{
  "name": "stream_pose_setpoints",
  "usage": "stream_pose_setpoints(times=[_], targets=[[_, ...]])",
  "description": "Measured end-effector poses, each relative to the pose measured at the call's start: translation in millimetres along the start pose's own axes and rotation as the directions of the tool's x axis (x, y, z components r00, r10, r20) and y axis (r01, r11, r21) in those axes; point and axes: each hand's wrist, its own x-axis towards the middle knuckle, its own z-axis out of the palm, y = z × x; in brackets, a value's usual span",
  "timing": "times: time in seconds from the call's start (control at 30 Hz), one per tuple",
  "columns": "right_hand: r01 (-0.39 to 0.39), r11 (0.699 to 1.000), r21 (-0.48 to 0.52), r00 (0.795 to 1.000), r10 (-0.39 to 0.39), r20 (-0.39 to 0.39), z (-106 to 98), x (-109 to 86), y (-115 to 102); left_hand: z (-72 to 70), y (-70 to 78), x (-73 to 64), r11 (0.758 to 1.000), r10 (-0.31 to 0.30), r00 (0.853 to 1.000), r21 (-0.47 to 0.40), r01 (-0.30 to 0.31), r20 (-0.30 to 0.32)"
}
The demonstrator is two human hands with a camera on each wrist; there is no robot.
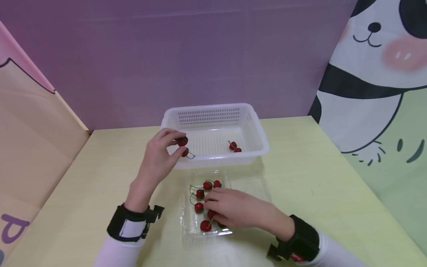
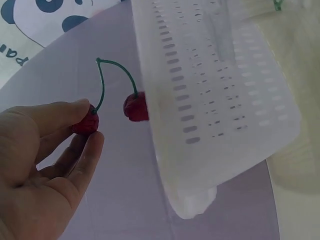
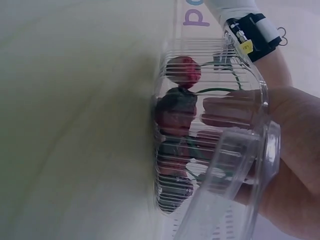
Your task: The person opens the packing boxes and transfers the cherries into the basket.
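My left hand pinches one red cherry between thumb and fingers, at the left side of the white basket. A green stem joins it to a second cherry, which hangs beside the basket's wall in the left wrist view. My right hand reaches into a clear plastic box in front of the basket. Its fingers are among several red cherries with green stems. Seen through the box's ribbed wall, the fingertips are partly hidden, and whether they grip a cherry is unclear.
Two cherries lie inside the basket at its right. The box's clear lid lies folded out to the right on the pale wooden table. A purple backdrop stands behind the basket.
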Motion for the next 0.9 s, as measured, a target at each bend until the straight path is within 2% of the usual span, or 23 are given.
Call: stream_pose_setpoints(times=[0.23,0.37,0.7,0.9], targets=[[-0.024,1.000,-0.005,0.999,0.024,-0.032,3.0,0.9,0.2,3.4,-9.7,-0.3,0.999,-0.027,1.000,0.034,0.027,-0.002],[-0.039,0.999,-0.007,0.999,0.039,-0.023,4.0,1.2,0.5,4.6,-14.2,-0.5,0.998,-0.032,0.999,0.050,0.033,-0.013],[-0.063,0.998,-0.025,0.998,0.063,0.011,5.3,1.3,-1.0,10.3,-27.8,-1.1,0.996,-0.048,0.990,0.068,0.057,-0.134],[-0.067,0.996,-0.051,0.998,0.067,0.009,4.4,1.0,-2.0,13.2,-33.9,-3.3,0.991,-0.085,0.992,0.092,0.094,-0.094]])
